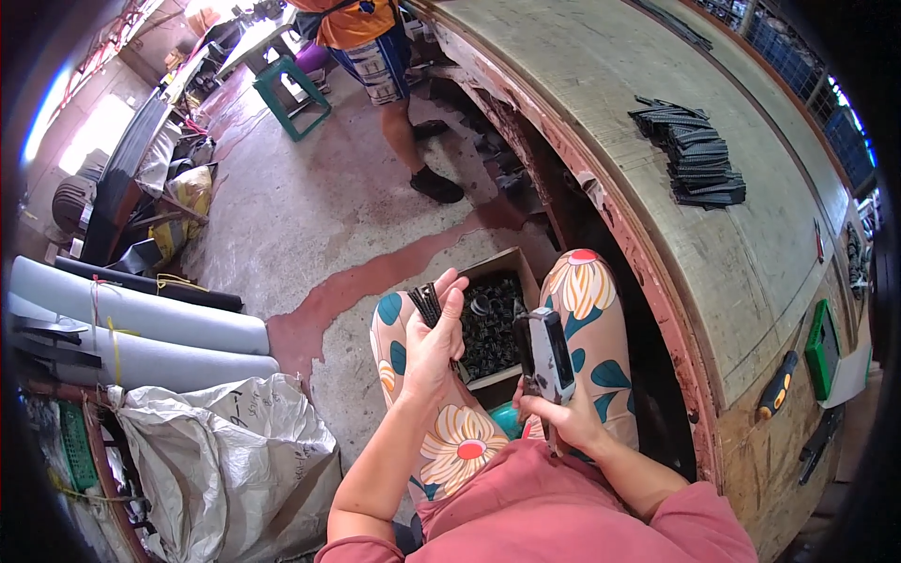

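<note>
While my upward-angled left hand (pixel 441 340) pinches black strips (pixel 424 306) between thumb and half-curled fingers, my right hand (pixel 566 418) wraps snugly around a grey-and-black tool (pixel 538 349), pointing away, and between them, just beyond, sits a cardboard box (pixel 529 277) filled with small black pieces (pixel 488 345)!

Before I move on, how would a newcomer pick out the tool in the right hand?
Start from the floral trousers at lower centre, with an open box of small black pieces showing between their legs. By the box's right edge, the right hand grips the tool, grey and black. Its chunky, long body sets it apart from the thin dark strips in the left hand.
</note>
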Demonstrator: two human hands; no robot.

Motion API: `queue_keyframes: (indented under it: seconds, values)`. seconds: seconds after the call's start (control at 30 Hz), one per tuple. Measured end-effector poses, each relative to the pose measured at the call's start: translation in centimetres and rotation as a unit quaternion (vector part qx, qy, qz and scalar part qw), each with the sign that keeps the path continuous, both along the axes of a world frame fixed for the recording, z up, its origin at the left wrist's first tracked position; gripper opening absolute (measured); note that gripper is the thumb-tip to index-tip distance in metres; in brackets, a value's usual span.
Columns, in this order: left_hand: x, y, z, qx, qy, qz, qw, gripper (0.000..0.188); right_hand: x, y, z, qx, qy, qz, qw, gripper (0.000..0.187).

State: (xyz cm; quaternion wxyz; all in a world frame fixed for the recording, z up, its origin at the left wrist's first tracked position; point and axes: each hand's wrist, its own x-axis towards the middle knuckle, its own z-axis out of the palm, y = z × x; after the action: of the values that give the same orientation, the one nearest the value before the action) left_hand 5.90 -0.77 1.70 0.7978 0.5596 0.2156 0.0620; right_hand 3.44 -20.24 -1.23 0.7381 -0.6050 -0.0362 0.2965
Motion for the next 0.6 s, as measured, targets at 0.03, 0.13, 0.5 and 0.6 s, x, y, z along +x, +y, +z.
queue_keyframes:
  seconds: [0.03,0.13,0.5,0.6]
  values:
    - [-0.2,0.1,-0.3,0.000,0.001,0.001,1.000,0.041,0.1,0.0,0.1,0.000,0.001,0.001,1.000,0.015]
    - [-1.1,0.5,-1.4,-0.066,0.037,-0.028,0.997,0.039,0.8,-0.1,0.5,-0.002,-0.009,-0.028,1.000,0.012]
    - [-4.4,-2.1,0.0,-0.001,0.001,-0.191,0.981,0.043,4.2,2.4,1.2,0.014,-0.074,-0.099,0.992,0.010]
    - [-4.7,-2.7,0.7,0.053,-0.001,-0.205,0.977,0.044,4.3,2.6,1.7,-0.015,-0.069,-0.079,0.994,0.014]
